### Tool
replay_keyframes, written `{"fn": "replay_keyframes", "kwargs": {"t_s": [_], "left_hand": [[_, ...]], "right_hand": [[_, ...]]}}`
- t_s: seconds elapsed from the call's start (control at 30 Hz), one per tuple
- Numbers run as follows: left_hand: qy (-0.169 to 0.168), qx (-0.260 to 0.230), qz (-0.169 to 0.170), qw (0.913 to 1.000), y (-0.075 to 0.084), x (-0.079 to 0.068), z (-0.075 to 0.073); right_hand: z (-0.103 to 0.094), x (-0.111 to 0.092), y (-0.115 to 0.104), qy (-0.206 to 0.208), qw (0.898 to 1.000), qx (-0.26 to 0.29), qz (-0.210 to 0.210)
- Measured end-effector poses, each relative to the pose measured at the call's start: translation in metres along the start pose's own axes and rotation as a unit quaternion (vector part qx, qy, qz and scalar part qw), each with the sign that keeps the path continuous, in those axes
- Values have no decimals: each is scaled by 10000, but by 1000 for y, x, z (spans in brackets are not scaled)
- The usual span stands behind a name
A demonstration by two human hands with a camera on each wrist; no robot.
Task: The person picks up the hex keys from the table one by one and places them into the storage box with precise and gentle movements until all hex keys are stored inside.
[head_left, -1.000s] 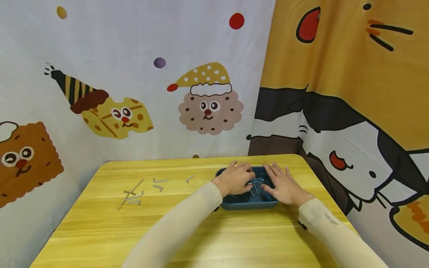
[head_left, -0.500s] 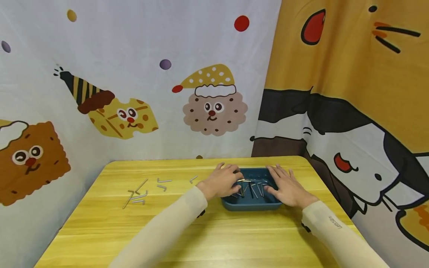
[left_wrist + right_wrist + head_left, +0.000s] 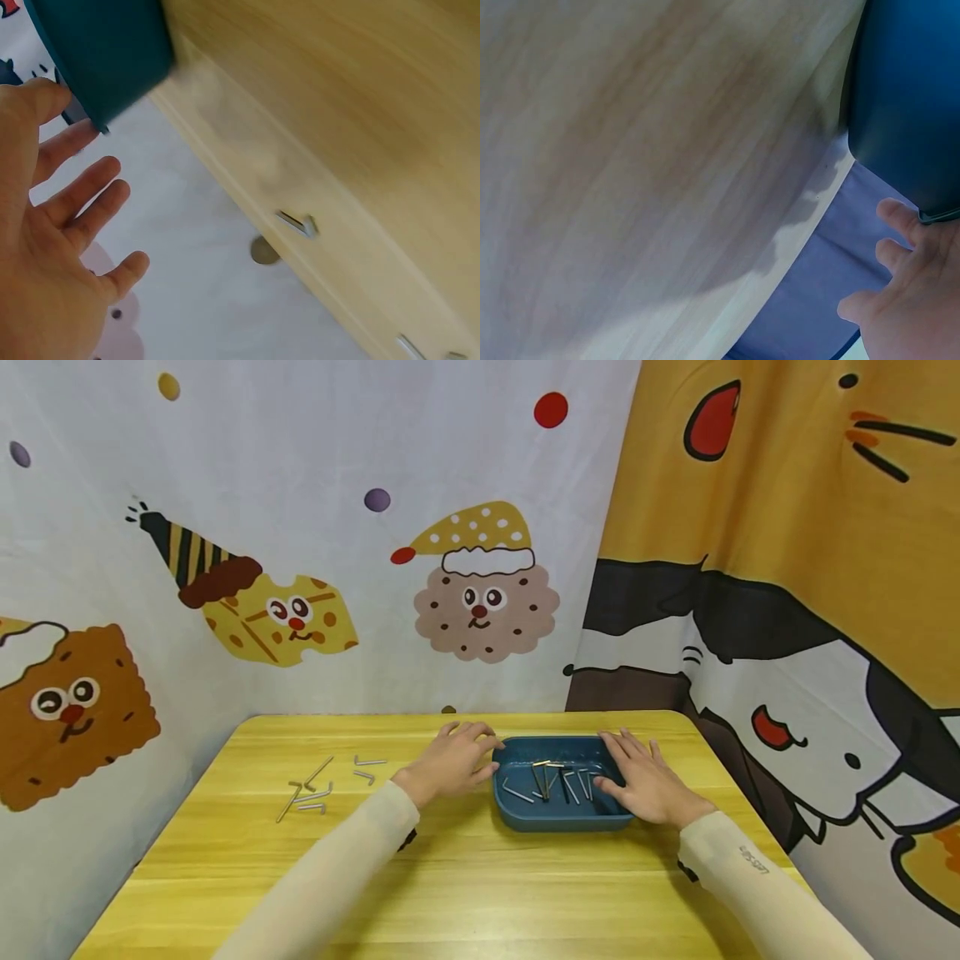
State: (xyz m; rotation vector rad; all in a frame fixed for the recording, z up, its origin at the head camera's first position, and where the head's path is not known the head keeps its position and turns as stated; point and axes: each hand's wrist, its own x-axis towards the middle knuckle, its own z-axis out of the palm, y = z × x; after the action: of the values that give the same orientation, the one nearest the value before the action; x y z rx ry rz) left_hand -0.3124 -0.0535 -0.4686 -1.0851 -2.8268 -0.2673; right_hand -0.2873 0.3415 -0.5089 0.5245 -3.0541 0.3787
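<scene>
A dark blue tray (image 3: 562,822) stands on the table, with several L-shaped hex keys (image 3: 572,787) lying loose on its floor. At its left rim is my left hand (image 3: 450,764), fingers relaxed and holding nothing. In the left wrist view, that hand's (image 3: 64,232) index fingertip overlaps the tray's corner; whether they touch, I cannot tell. My right hand (image 3: 651,783) rests on the right rim with fairly straight fingers, its thumb over the inside. The right wrist view has its fingers (image 3: 894,256) beside the tray's outer wall (image 3: 911,97); the thumb is hidden there.
To the left, several more hex keys (image 3: 313,796) lie scattered on the yellow wooden table (image 3: 450,893), two of them apart from the cluster. A printed curtain (image 3: 337,468) hangs just behind the table's back edge.
My left hand has come out of the tray and moved left to its rim, uncovering the hex keys inside. The right hand stays on the right rim.
</scene>
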Motion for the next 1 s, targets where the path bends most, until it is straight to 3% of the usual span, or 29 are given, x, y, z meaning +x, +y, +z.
{"fn": "replay_keyframes", "kwargs": {"t_s": [0.43,0.7,1.0], "left_hand": [[121,-65,-187,9997,-42,-26,8],[-298,47,-442,9986,-64,-37,14],[-770,429,-217,9959,-77,-42,20]], "right_hand": [[0,0,1,23,10000,-3,-6],[0,0,1,-25,10000,-1,23],[-1,0,-1,-24,10000,-37,56]]}}
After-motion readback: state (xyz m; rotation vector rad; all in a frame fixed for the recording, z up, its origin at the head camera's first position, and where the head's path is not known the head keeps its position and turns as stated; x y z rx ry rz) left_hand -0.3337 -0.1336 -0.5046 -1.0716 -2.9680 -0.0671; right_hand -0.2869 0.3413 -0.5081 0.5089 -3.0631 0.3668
